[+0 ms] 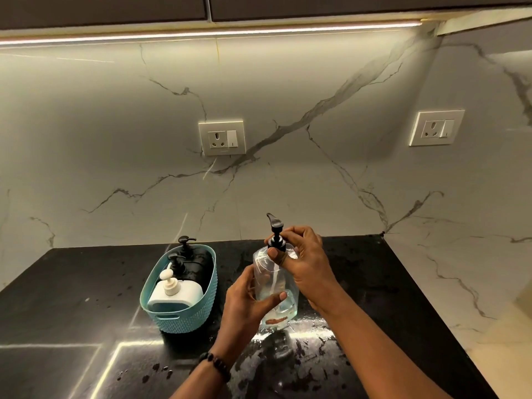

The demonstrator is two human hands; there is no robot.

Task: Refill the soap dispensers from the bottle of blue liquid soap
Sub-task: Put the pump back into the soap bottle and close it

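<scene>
A clear soap dispenser (273, 286) with a black pump (275, 234) stands on the black countertop (359, 283), almost empty, with a little liquid at its bottom. My left hand (247, 306) grips its body from the left. My right hand (305, 260) holds the black pump collar at the neck. A teal basket (184, 315) to the left holds two black pump dispensers (187, 254) and a white pump bottle (175, 292). No blue liquid soap bottle is in view.
The countertop is wet and glossy, with water drops near the front. A marble-patterned wall rises behind and to the right, with two sockets (222, 138) (436, 128). The counter's right edge runs diagonally toward the lower right.
</scene>
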